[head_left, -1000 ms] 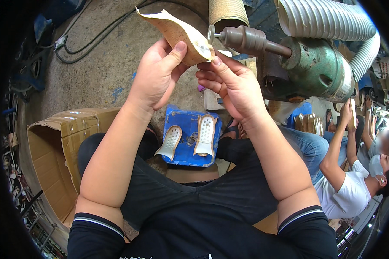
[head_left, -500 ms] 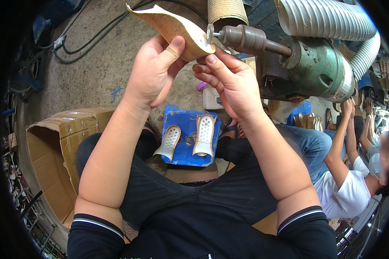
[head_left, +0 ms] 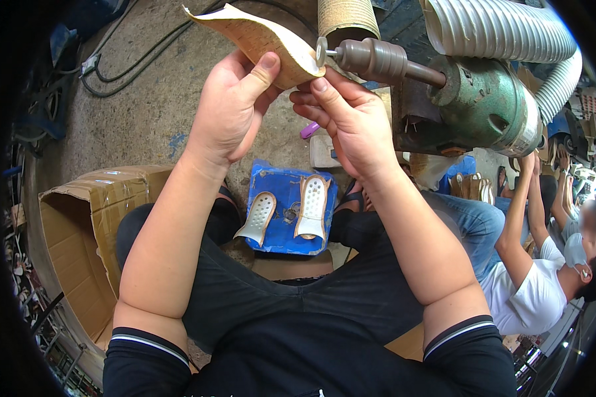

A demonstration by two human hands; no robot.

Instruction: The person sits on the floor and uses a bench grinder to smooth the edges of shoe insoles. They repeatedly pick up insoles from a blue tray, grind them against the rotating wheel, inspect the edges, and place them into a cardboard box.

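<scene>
- Both hands up at top centre of view, pinching one tan insole board (head_left: 261, 36) between them.
- L hand (head_left: 228, 112): closed on the board, thumb on the near face, fingers wrapped behind. Grips it nearer mid-length.
- R hand (head_left: 351, 122): closed too, thumb + index tip pinch the board's right end; other fingers curl below, not on it.
- R hand is the nearer one to the contact point: its fingertips sit just beside the small grinding disc (head_left: 322, 49).
- Board long axis runs upper-left to lower-right. Free end points up-left, away from the machine; gripped end points at the disc, touching or nearly so, can't tell which.
- Board is curved, printed/near face toward you, edge presented to the disc.
- Spindle (head_left: 377, 59) axis runs right and slightly down into the green motor housing (head_left: 490, 106), so the board lies roughly in line with the spindle and to its left.
- Judgement: any feed goes rightward along that axis, so keep your R fingertips behind the board edge.
- Ribbed grey duct hose (head_left: 503, 40) over the motor.
- Below your hands, well apart: blue tray (head_left: 281, 228) w/ two white perforated insole pieces (head_left: 311, 208); open cardboard box (head_left: 79, 225) to your left.
- Another person in white shirt (head_left: 523, 298) sits at right.
</scene>
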